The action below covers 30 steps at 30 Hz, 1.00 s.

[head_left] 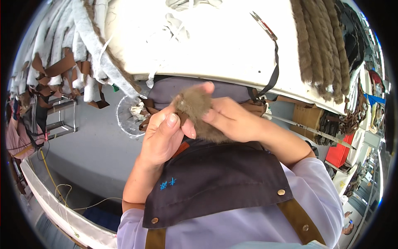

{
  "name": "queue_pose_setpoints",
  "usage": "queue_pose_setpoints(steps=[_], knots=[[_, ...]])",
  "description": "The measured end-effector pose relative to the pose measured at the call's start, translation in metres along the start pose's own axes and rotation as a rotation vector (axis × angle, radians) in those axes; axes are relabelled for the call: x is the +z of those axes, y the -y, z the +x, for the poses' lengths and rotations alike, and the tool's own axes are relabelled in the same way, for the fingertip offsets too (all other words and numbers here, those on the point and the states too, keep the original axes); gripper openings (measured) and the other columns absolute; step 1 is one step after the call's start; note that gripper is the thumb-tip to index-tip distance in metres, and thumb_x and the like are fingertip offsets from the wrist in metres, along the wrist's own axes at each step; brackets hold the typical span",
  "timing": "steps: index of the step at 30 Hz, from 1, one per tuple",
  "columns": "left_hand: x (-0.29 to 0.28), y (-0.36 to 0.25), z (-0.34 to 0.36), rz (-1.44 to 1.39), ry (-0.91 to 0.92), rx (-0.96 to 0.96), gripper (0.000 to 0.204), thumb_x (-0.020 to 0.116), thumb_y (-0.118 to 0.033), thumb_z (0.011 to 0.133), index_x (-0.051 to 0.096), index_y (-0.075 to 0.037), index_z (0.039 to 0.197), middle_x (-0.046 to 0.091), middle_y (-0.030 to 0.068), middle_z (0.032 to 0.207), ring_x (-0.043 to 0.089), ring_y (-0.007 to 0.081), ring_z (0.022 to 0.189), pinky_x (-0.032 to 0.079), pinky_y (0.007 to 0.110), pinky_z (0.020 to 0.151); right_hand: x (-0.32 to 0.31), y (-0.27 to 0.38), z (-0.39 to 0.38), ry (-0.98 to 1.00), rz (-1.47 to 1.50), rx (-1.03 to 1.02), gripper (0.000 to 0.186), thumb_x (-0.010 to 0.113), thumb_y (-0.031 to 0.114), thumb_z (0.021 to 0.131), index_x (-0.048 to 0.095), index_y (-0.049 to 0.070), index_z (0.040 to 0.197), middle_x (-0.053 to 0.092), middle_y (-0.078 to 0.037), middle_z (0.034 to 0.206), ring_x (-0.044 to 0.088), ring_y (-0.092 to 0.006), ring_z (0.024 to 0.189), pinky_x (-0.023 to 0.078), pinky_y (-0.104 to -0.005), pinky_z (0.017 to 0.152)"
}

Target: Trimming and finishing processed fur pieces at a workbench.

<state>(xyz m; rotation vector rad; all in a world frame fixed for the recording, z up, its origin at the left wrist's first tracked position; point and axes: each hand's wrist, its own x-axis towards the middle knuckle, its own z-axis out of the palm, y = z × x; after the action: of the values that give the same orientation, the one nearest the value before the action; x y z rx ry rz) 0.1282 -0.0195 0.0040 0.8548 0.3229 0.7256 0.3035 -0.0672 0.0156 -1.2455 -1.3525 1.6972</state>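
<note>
My left hand (159, 135): pinching, thumb (171, 120) pointing far.
My right hand (234, 120): pointing left, back showing.
My forearms (284, 143): angled inward.

The white tabletop (226, 50) bears white strips (93, 43) at its left edge, brown fur strips (321, 45) at its right, pale scraps (176, 28) and snips (267, 29) between.

Lavender shirt (244, 228), short slvs (317, 178); dk apron (224, 174) w/ brn straps (299, 218), metal studs (281, 192).
</note>
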Motion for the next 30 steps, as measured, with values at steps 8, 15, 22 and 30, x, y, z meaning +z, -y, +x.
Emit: queue_pose_setpoints(steps=[8, 15, 22, 30], knots=[[-0.006, -0.008, -0.012, 0.38, -0.063, 0.111, 0.04, 0.042, -0.031, 0.094, 0.049, -0.002, 0.067, 0.056, 0.0089, 0.07, 0.045, 0.0208, 0.091, 0.035, 0.035, 0.089, -0.148, -0.022, 0.005, -1.007, -1.604, -0.079, 0.033, 0.055, 0.018, 0.083, 0.05, -0.003, 0.108, 0.051, -0.02, 0.109, 0.047, -0.0366, 0.104, 0.042, -0.0385, 0.086], [0.002, -0.013, -0.02, 0.346, -0.13, 0.054, 0.054, 0.049, -0.036, 0.09, 0.044, 0.012, 0.114, 0.053, 0.0062, 0.077, 0.051, 0.0158, 0.082, 0.039, 0.028, 0.078, -0.177, -0.028, 0.016, -0.894, -1.42, 0.12, 0.027, 0.049, 0.013, 0.082, 0.05, -0.004, 0.104, 0.055, -0.022, 0.095, 0.055, -0.0365, 0.087, 0.044, -0.0452, 0.079], [-0.007, -0.02, -0.026, 0.364, -0.178, 0.051, 0.038, 0.045, -0.029, 0.091, 0.039, -0.004, 0.064, 0.047, 0.0102, 0.077, 0.042, 0.0136, 0.073, 0.037, 0.027, 0.068, -0.043, 0.029, -0.009, -0.149, 0.175, 0.001, 0.021, 0.041, 0.015, 0.09, 0.047, 0.002, 0.105, 0.051, -0.001, 0.073, 0.042, -0.0056, 0.058, 0.035, -0.0172, 0.053], [-0.01, -0.019, -0.027, 0.31, -0.183, 0.026, 0.054, 0.047, -0.038, 0.088, 0.048, 0.014, 0.104, 0.047, 0.003, 0.066, 0.047, 0.0129, 0.071, 0.042, 0.028, 0.076, 0.027, 0.033, -0.014, 0.291, 0.865, 0.208, 0.041, 0.033, 0.042, 0.096, 0.045, 0.004, 0.086, 0.035, 0.001, 0.068, 0.029, -0.0066, 0.058, 0.027, -0.0199, 0.049]])
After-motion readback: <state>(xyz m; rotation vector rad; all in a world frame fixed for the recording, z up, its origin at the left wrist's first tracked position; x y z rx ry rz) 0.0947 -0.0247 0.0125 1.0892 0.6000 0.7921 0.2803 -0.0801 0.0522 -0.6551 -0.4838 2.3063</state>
